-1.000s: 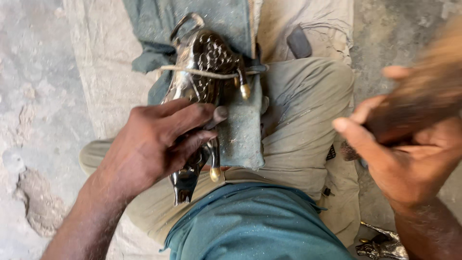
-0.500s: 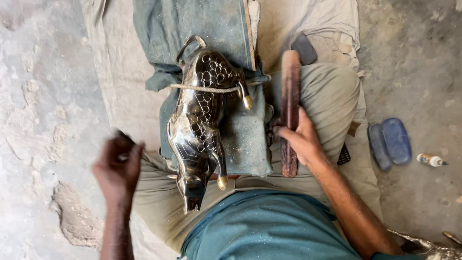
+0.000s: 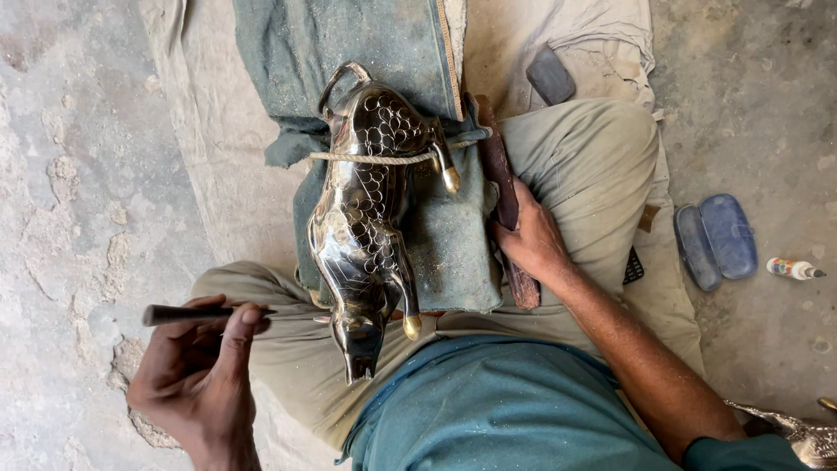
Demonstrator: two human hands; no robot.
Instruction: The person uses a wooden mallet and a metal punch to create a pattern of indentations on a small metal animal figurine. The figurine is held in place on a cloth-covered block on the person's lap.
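Metal animal figure [image 3: 366, 227]: shiny, scale-patterned, lying on a green cloth [image 3: 445, 253] across the seated person's lap, a cord [image 3: 384, 159] round its body. Left hand [image 3: 196, 375]: raised beside the left knee, fingers closed on a thin dark tool [image 3: 187, 313], held level, tip toward the figure. Right hand [image 3: 532, 240]: resting on a wooden stick [image 3: 506, 201] on the right thigh, fingers curled over it. Floor at right: blue case [image 3: 715, 240], small tube [image 3: 793, 269].

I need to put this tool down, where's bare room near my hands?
Bare concrete floor lies beside the left hand; more lies between the blue case and the right knee. The lap is crowded: metal animal figure, wooden stick under the right hand.
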